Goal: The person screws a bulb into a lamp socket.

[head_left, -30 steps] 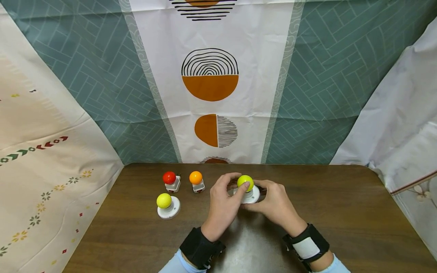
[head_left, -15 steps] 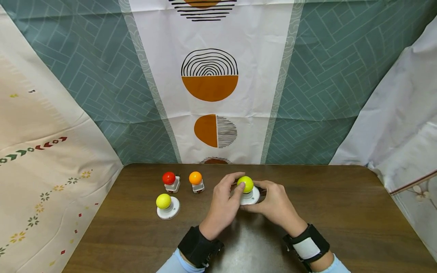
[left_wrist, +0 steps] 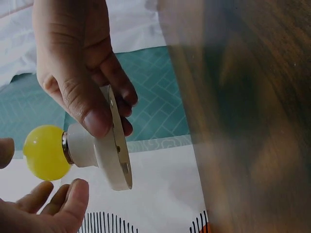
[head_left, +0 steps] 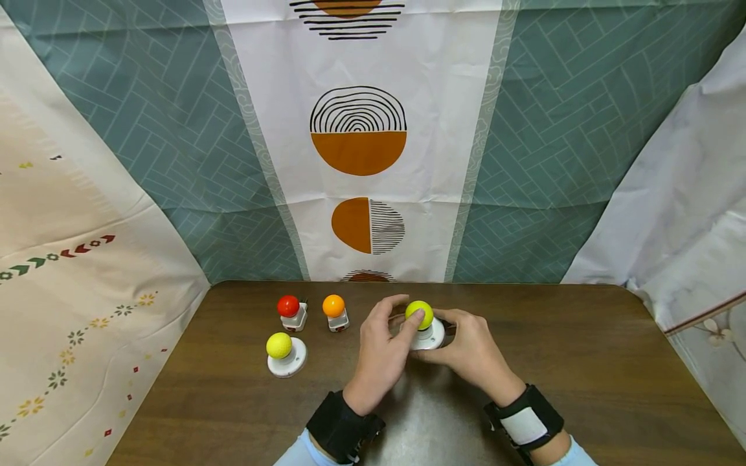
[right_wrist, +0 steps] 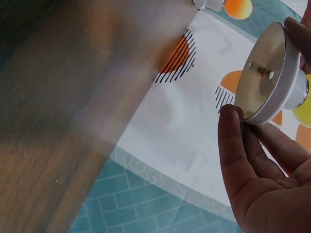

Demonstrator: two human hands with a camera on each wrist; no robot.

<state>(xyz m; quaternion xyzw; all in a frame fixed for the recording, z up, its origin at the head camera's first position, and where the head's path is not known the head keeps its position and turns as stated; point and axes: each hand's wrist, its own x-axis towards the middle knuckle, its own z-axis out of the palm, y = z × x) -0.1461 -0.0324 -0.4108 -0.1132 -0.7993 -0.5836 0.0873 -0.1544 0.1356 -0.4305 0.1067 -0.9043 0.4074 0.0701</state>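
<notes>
In the head view, my right hand (head_left: 474, 346) holds a white round lamp holder (head_left: 430, 338) by its base. A yellow-green globe light bulb (head_left: 419, 314) is seated in the holder, with some metal thread showing in the left wrist view. My left hand (head_left: 380, 349) is cupped about the globe. Its thumb stands a small gap from the globe (left_wrist: 46, 153), while its fingertips (left_wrist: 77, 194) are close beside it. The right thumb (left_wrist: 97, 124) presses on the holder. The right wrist view shows the holder's hollow underside (right_wrist: 262, 73), with a screw inside.
To the left on the wooden table (head_left: 583, 362) stand a red bulb (head_left: 288, 306) and an orange bulb (head_left: 333, 306), each in a small white holder. Nearer is a yellow bulb (head_left: 279, 345) on a round white holder. A patterned cloth (head_left: 454, 162) hangs behind.
My left thumb slips to the globe's side and then comes back over it, as the fingers shift slightly right and back. The right hand and the lamp holder stay nearly still.
</notes>
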